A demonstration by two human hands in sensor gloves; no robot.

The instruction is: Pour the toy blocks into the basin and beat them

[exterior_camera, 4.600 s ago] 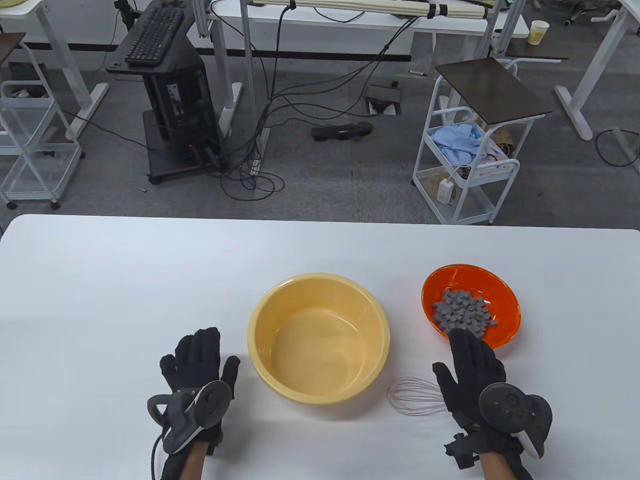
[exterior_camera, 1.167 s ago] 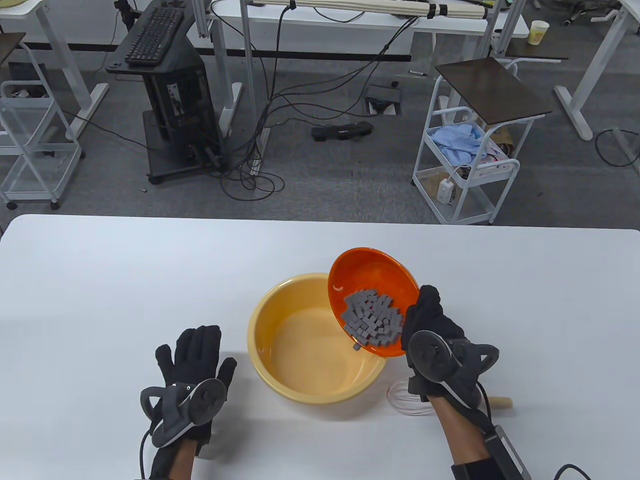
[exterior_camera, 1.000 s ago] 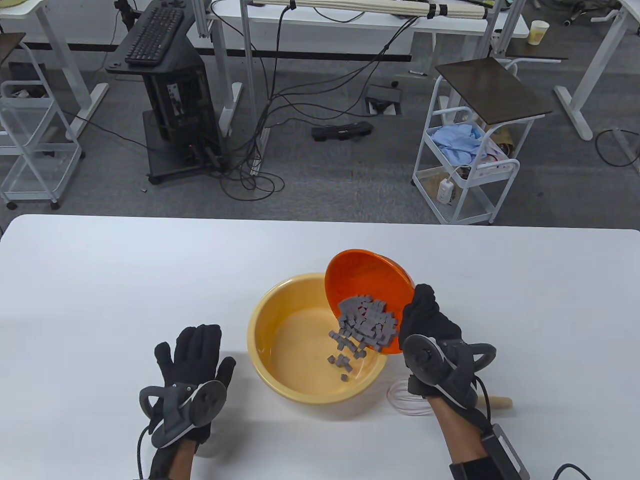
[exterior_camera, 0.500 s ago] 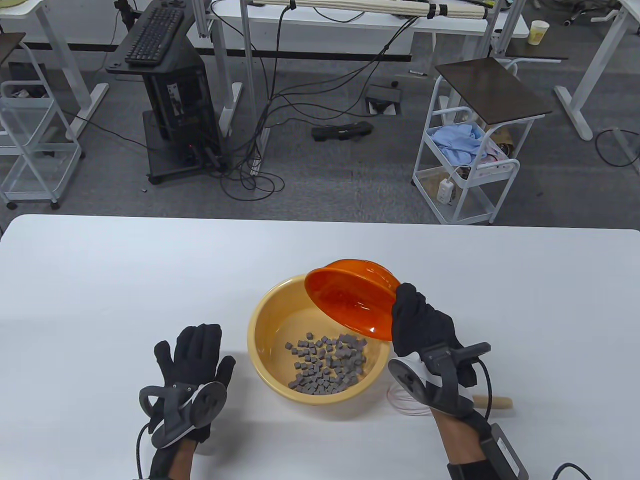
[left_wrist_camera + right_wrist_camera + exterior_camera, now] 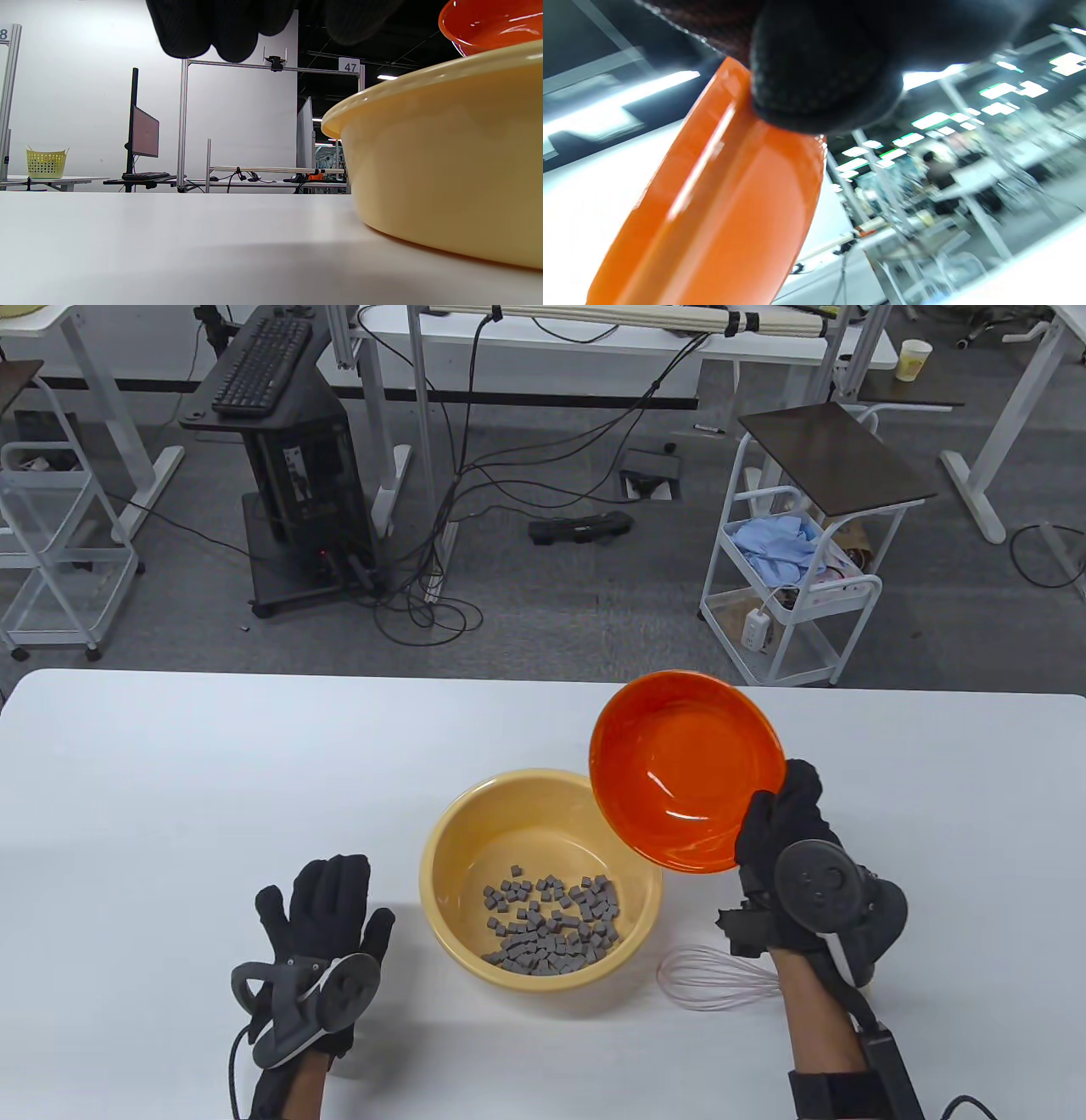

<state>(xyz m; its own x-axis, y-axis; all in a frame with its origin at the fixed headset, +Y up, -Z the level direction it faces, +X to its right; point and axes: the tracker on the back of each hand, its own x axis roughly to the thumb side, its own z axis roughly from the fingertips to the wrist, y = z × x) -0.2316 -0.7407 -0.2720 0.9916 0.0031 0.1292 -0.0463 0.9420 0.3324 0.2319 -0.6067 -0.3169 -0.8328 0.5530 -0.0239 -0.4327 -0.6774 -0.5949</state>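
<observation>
The yellow basin stands mid-table with several small grey toy blocks spread over its floor. My right hand grips the near rim of the orange bowl, which is lifted, tilted and holds nothing, above the basin's far right edge. In the right wrist view a gloved fingertip presses on that rim. My left hand lies flat on the table left of the basin, fingers straight. A wire whisk lies on the table under my right wrist, its handle hidden.
The white table reaches to both sides and beyond the basin. Past its far edge stand a white trolley, a black cart with a keyboard and loose cables on the floor.
My right hand lifted the orange bowl from the right, tipped it over the basin, and the grey blocks fell in. The bowl has since swung back up and to the right. The left hand stayed put.
</observation>
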